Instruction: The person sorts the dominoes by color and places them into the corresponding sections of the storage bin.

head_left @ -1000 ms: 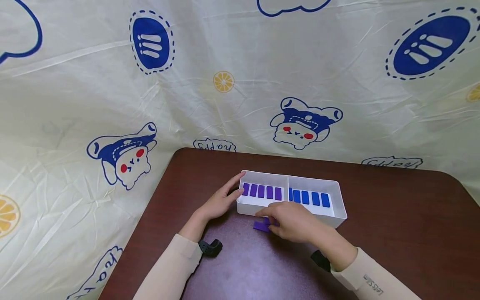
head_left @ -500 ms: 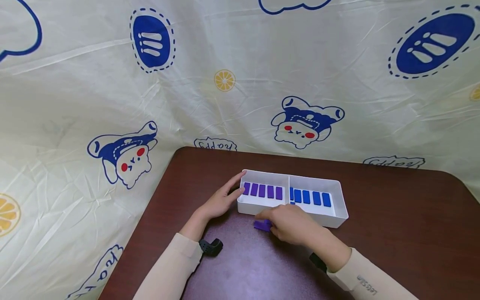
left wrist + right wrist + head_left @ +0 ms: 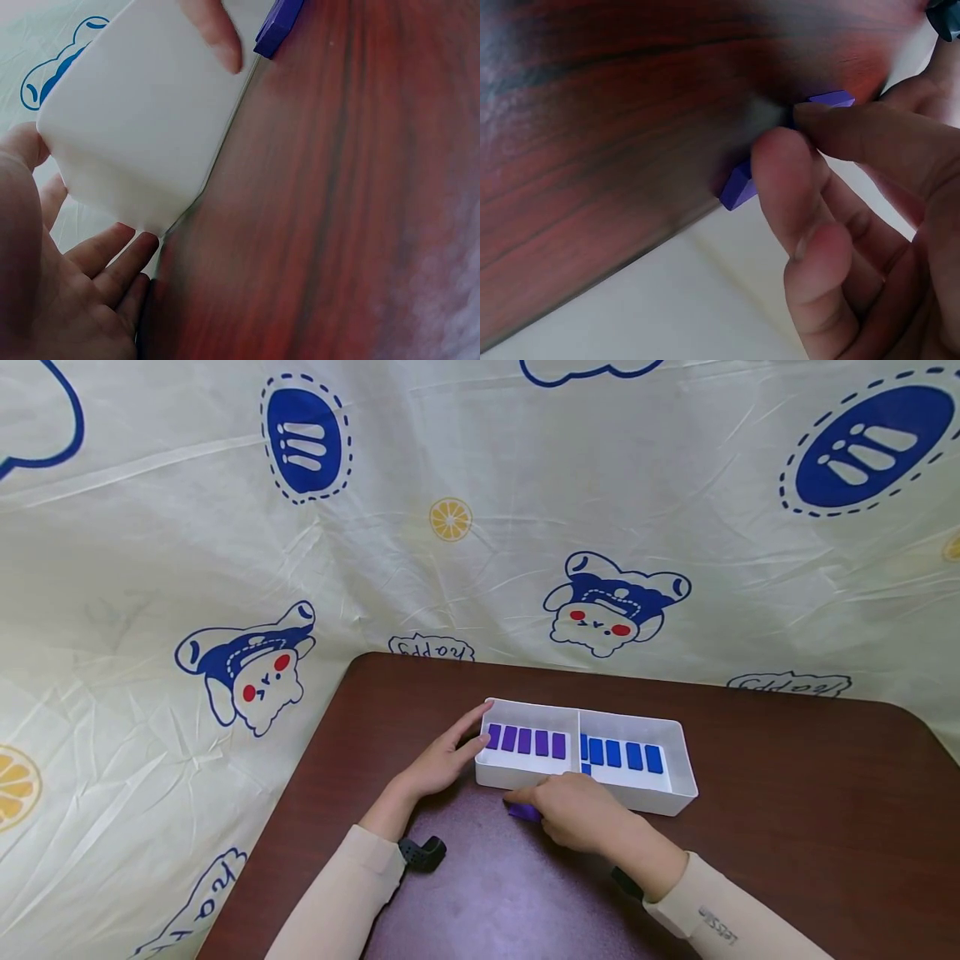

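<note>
A white two-compartment box [image 3: 637,797] stands on the table. Several flat purple blocks [image 3: 525,742] line its left compartment, and several blue blocks [image 3: 613,753] its right one. My left hand [image 3: 438,767] rests against the box's left end, fingers spread, some fingertips touching the end wall in the left wrist view. In front of the box, my right hand [image 3: 581,810] is down at loose purple blocks [image 3: 523,812]. In the right wrist view, its thumb and forefinger pinch at a purple block, mostly hidden; purple ends [image 3: 739,186] show beside the fingers.
The brown table [image 3: 787,827] extends around the box, with its rounded far edge behind. A pale printed sheet [image 3: 480,585] hangs beyond the table and down its left side. Dark wrist bands [image 3: 423,855] sit at both wrists.
My right hand has shifted slightly left and now covers more of the loose purple blocks. A blue block near the divider has come into sight. My left hand has stayed at the box's end.
</note>
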Motion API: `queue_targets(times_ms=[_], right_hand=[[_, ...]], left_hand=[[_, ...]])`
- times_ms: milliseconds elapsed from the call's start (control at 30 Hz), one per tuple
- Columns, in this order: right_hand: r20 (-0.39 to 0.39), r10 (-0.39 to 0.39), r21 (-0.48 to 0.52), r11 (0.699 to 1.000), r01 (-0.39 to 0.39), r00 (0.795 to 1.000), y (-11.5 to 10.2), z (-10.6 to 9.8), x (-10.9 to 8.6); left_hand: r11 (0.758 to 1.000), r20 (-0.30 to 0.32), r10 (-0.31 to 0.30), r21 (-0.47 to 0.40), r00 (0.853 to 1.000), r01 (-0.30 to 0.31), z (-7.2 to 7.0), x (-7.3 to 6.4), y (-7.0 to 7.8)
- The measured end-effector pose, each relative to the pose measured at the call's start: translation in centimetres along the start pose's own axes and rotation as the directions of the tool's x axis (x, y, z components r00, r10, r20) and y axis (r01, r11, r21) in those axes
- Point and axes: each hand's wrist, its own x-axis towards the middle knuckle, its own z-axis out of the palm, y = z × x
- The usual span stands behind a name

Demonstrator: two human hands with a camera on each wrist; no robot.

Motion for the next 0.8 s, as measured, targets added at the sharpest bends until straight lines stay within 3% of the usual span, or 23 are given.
queue_targets(times_ms=[433, 800], right_hand=[[0.035, -0.048, 0.017, 0.999, 0.047, 0.998, -0.18, -0.36, 0.72], [0.078, -0.047, 0.051, 0.998, 0.043, 0.996, -0.36, -0.20, 1.03]], left_hand=[[1.000, -0.001, 0.003, 0.002, 1.000, -0.003, -0.16, 0.08, 0.05], [1.000, 0.001, -0.001, -0.005, 1.000, 0.001, -0.03, 0.09, -0.25]])
